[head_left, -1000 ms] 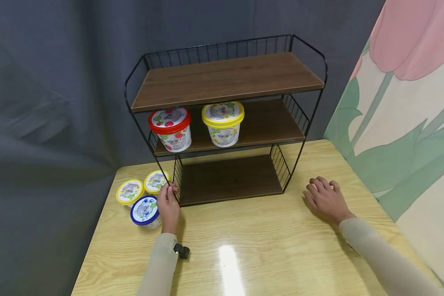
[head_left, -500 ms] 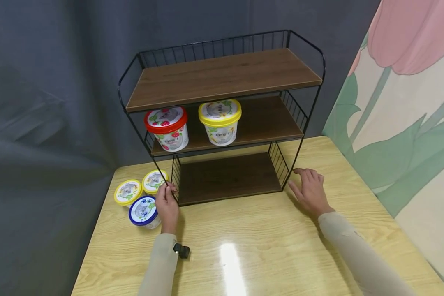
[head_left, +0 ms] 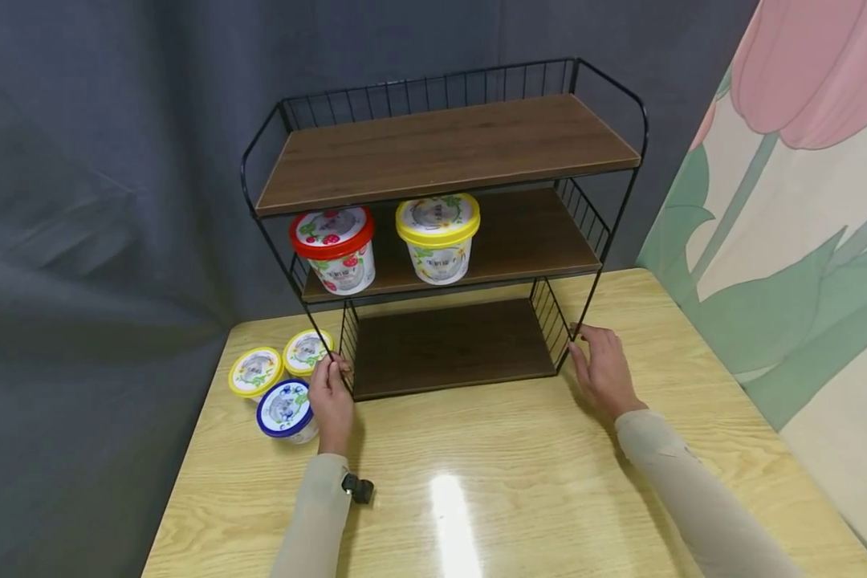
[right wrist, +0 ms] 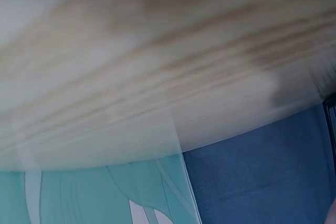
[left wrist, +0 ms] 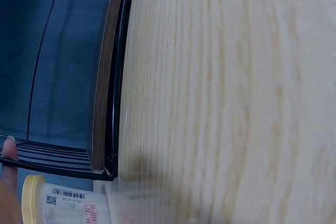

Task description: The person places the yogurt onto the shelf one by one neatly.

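Note:
A three-tier rack with brown boards and a black wire frame stands at the table's back. The left hand grips the rack's lower left front post; in the left wrist view a fingertip lies by the wire side. The right hand holds the lower right front post between thumb and fingers. On the middle board, a red-lidded tub stands at the left and a yellow-lidded tub right of it.
Left of the rack, on the wooden table, stand a blue-lidded tub and two yellow-lidded tubs, close to the left hand. A dark curtain hangs behind; a flower-patterned panel borders the right side.
The right hand has moved left from the bare table to the rack's right post and taken hold of it. The left hand keeps its grip, and the tubs stay in their places.

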`<state>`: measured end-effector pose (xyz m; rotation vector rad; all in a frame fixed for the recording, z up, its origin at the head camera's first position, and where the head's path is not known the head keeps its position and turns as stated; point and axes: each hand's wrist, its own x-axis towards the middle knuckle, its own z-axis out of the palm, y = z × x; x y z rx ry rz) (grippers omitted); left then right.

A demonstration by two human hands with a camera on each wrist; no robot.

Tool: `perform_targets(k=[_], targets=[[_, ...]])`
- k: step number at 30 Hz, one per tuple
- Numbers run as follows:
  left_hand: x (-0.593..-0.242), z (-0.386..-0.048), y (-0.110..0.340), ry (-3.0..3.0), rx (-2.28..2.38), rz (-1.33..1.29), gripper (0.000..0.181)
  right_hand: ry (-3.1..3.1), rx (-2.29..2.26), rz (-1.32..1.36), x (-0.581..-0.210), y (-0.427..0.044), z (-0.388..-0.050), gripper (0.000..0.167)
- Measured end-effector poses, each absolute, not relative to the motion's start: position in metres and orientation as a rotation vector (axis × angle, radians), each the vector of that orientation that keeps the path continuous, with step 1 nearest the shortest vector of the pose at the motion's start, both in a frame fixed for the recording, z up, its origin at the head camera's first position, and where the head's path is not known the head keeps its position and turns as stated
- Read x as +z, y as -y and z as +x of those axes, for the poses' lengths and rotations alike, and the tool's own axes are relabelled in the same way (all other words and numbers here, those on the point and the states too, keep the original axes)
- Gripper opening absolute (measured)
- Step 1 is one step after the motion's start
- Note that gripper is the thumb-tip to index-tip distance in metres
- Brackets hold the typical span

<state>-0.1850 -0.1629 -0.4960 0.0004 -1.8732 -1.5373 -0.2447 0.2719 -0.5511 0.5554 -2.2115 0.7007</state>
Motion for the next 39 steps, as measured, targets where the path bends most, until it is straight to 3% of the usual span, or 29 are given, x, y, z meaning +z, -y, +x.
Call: perform_targets(k=[7, 21, 29, 35, 39], targets=[[-0.498, -0.182, 0.163, 1.888, -1.556, -0.012, 0.023, 2.190, 0.776, 0.547, -0.545, -0.267, -0.242, 0.025], [-0.495, -0.148, 0.169, 2.017, -1.717, 0.165, 0.044, 2.136, 0.753, 0.532, -0.550, -0.265, -0.238, 0.032], [-0.496, -0.114, 0.180, 1.844, -1.397, 0.079, 0.024, 2.148, 0.735, 0.507, -0.546, -0.269, -0.238, 0.034], [-0.508, -0.109, 0.223, 1.881, -1.262, 0.328, 0.020, 2.150, 0.736, 0.498, -0.545, -0.268, -0.241, 0.034], [-0.527, -0.111, 0.266, 2.029, -1.384, 0.447, 0.039, 2.146, 0.744, 0.506, -0.547, -0.264, -0.244, 0.035]])
